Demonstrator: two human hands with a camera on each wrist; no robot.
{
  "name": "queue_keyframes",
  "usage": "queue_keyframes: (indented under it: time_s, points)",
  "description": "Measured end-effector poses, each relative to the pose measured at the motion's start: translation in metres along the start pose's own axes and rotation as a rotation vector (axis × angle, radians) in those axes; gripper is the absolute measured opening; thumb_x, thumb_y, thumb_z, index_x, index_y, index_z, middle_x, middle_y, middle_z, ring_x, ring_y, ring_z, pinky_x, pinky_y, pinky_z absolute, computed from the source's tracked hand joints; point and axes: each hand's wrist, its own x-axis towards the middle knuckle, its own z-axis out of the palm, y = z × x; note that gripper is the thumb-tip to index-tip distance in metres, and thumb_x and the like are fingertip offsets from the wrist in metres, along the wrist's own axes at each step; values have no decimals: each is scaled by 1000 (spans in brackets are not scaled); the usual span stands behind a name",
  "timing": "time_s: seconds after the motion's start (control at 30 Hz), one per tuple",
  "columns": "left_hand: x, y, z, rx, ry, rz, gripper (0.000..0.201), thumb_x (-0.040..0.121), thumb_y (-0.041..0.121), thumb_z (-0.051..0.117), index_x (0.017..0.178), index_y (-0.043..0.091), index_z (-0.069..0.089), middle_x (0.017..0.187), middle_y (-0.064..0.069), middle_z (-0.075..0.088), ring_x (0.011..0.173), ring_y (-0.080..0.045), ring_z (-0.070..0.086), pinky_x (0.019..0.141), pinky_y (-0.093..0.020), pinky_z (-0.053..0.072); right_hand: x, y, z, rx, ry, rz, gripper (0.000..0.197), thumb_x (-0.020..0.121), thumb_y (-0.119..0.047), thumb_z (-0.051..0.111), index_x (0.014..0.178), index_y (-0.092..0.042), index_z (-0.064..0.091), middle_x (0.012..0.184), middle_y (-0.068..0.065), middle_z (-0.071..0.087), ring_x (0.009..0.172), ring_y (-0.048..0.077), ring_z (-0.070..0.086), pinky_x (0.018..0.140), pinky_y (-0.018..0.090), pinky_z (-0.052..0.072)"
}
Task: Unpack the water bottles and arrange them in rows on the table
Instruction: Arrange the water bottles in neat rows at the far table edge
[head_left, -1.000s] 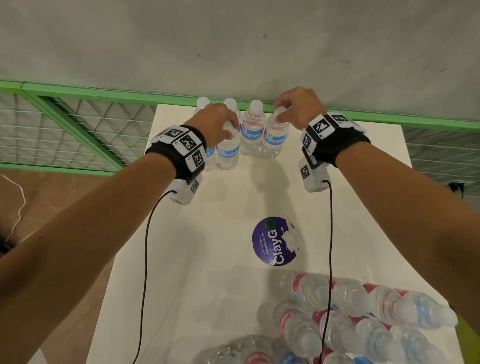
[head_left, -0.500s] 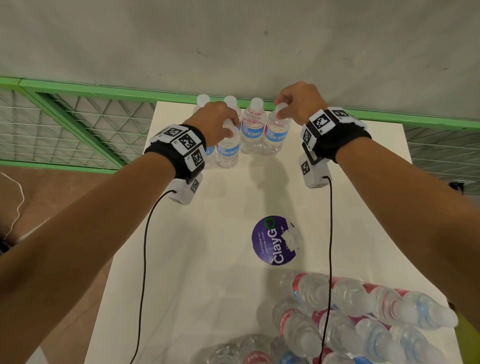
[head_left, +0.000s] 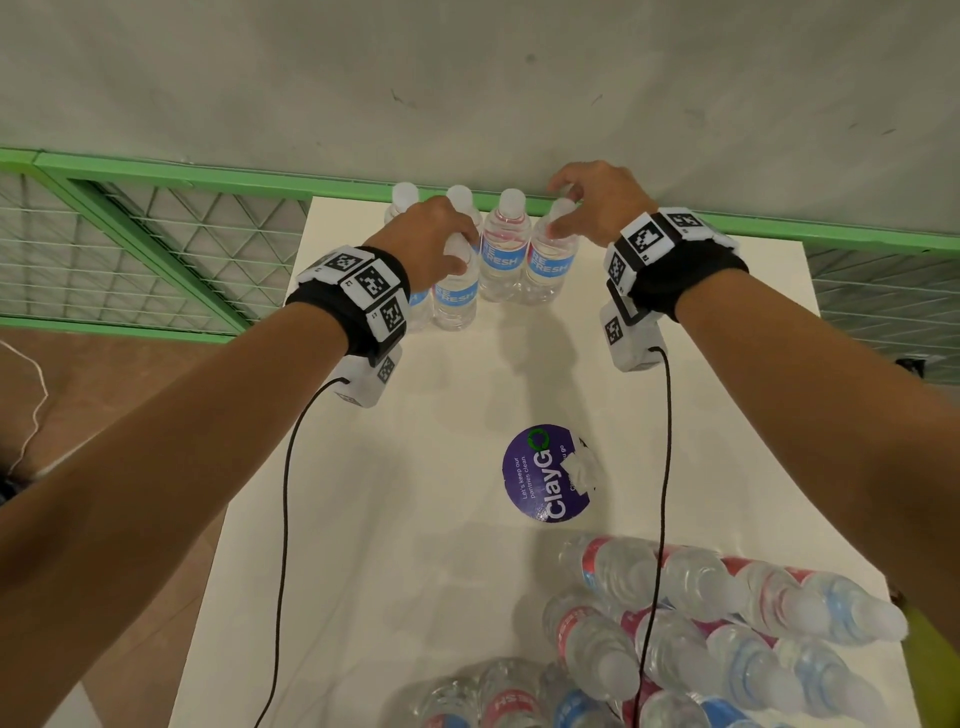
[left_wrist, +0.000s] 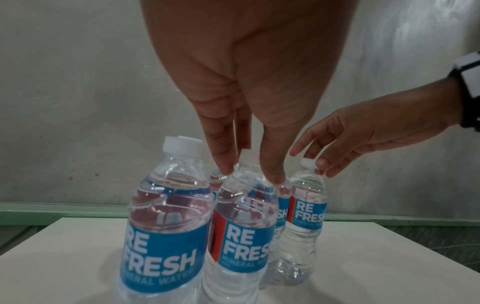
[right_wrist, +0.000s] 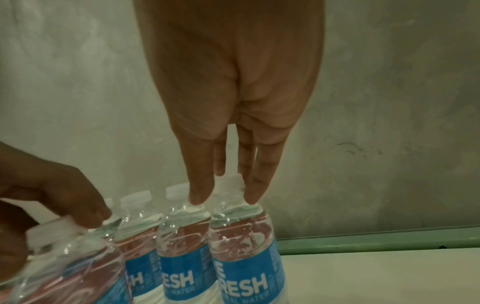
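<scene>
We work at a white rectangular surface (head_left: 363, 519) set against a grey wall, with a green mesh railing (head_left: 156, 244) beyond its far edge. Nearest us, at the right corner, the wrapped pack of clear plastic water bottles (head_left: 701, 623) lies with its bottles on their sides, long axes running across the surface, caps toward the right. A round purple sticker (head_left: 545, 473) sits mid-surface between pack and row.

At the far edge, the upright clear bottles with blue labels (head_left: 506, 249) stand close together, long axes vertical.

Our left hand (head_left: 431, 244) reaches down over a front bottle (left_wrist: 244, 226); fingertips (left_wrist: 226, 164) rest on its shoulder to either side of the neck, a light pinch from above. Our right hand (head_left: 597, 208) is over the rightmost bottle (right_wrist: 241, 246), fingers (right_wrist: 200, 195) extended and straddling its white cap, touching the shoulder; whether it grips we cannot tell, it looks loosened.

Judgement: both placements are about done. The pack lies toward us, behind both wrists and to the right, so the right hand is nearer for the next pick.
</scene>
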Motion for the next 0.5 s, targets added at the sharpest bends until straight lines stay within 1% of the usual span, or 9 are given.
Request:
queue_keyframes:
  time_s: [0.03, 0.1, 0.17, 0.2, 0.27, 0.33, 0.37, 0.43, 0.5]
  points:
    - [-2, -1, 1, 8, -5, 7, 41, 86, 16, 62, 126, 18, 54, 133, -11, 44, 120, -29, 46, 98, -36, 37, -4, -1, -1, -7, -11, -4, 56, 78, -15, 75, 129, -16, 53, 127, 12, 56, 94, 19, 51, 78, 24, 37]
    - [-7, -2, 3, 36, 1, 33, 48, 87, 19, 61, 132, 21, 47, 137, -10, 40, 127, -28, 39, 104, -41, 35, -15, -5, -3, -32, -28, -20, 60, 80, -15, 73, 134, -15, 49, 135, 9, 52, 108, 24, 54, 82, 24, 38]
    - [-17, 0, 5, 69, 37, 71, 49, 88, 19, 59, 135, 20, 44, 139, -11, 38, 129, -30, 35, 105, -44, 36, -33, -10, -5, -23, -28, -42, 59, 80, -17, 72, 135, -15, 48, 135, 9, 51, 118, 26, 52, 86, 25, 37]
    - [-25, 1, 5, 79, 61, 97, 48, 88, 18, 59, 134, 18, 45, 139, -13, 38, 130, -31, 34, 104, -44, 36, -44, -13, -6, -19, -26, -53, 57, 80, -19, 72, 133, -15, 50, 134, 9, 52, 116, 25, 52, 86, 25, 37]
    - [-46, 4, 9, 105, 103, 181, 43, 88, 16, 59, 130, 12, 49, 136, -17, 41, 128, -33, 36, 103, -43, 34, -73, -21, -6, -11, -43, -80, 50, 81, -21, 72, 127, -15, 55, 129, 8, 55, 100, 19, 52, 87, 26, 38]
    - [-73, 9, 19, 134, 86, 286, 35, 88, 16, 60, 122, 9, 57, 129, -18, 48, 123, -36, 42, 103, -44, 35, -109, -27, -7, -37, -139, -98, 42, 81, -26, 71, 120, -17, 58, 122, 5, 58, 91, 15, 50, 84, 28, 40]
    - [-89, 12, 25, 133, 42, 321, 30, 88, 17, 60, 117, 10, 59, 126, -16, 51, 119, -35, 46, 102, -45, 38, -130, -29, -6, -78, -231, -102, 39, 81, -29, 71, 117, -19, 60, 116, 3, 59, 91, 15, 52, 82, 27, 40]
    - [-126, 23, 37, 107, -113, 332, 24, 89, 25, 57, 111, 17, 62, 120, -7, 54, 114, -25, 50, 97, -41, 42, -173, -28, 2, -178, -439, -120, 35, 80, -33, 71, 112, -21, 62, 108, -1, 60, 94, 17, 56, 81, 28, 42]
    - [-168, 39, 49, 37, -300, 333, 22, 89, 34, 57, 107, 23, 62, 113, 1, 56, 100, -15, 53, 91, -35, 46, -214, -23, 13, -280, -610, -143, 35, 77, -34, 73, 108, -21, 64, 101, -3, 58, 97, 19, 56, 87, 32, 45]
